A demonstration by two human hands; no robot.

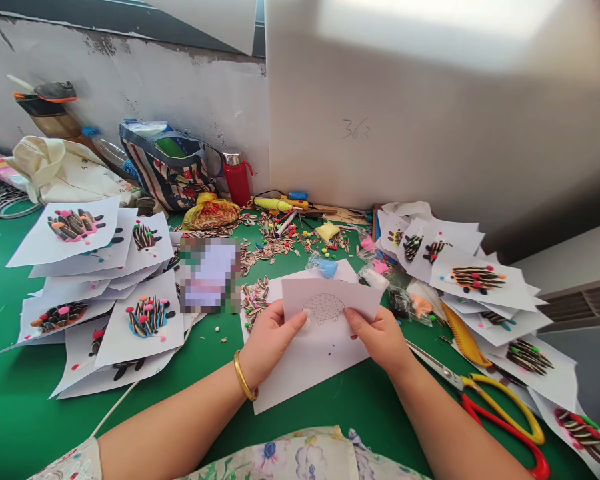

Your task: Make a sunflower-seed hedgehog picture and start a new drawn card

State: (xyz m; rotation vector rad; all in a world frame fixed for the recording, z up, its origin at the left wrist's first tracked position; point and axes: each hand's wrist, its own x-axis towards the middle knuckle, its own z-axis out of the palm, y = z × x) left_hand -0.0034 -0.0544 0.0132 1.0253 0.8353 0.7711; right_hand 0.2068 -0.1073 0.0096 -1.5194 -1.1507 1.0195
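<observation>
A small white paper card [364,297] with a line drawing of a hedgehog is held up at the middle, above the green table. My left hand [266,339] grips its left edge, thumb on the front; a gold bangle circles that wrist. At the opposite edge, my right hand [386,339] pinches the card with its thumb in front. The fingers behind the card are mostly hidden. Below lies a larger white sheet [285,381] with a few dark specks. Sunflower seeds [256,298] and small coloured bits rest on its left part.
Stacked seed-decorated cards stand left [100,283] and right [485,303]. Scissors [473,387] and a yellow-handled tool [463,333] lie by my right forearm. Loose seeds [270,247], clay packets [325,267], a red flask [237,179] and a striped bag [167,170] are further back.
</observation>
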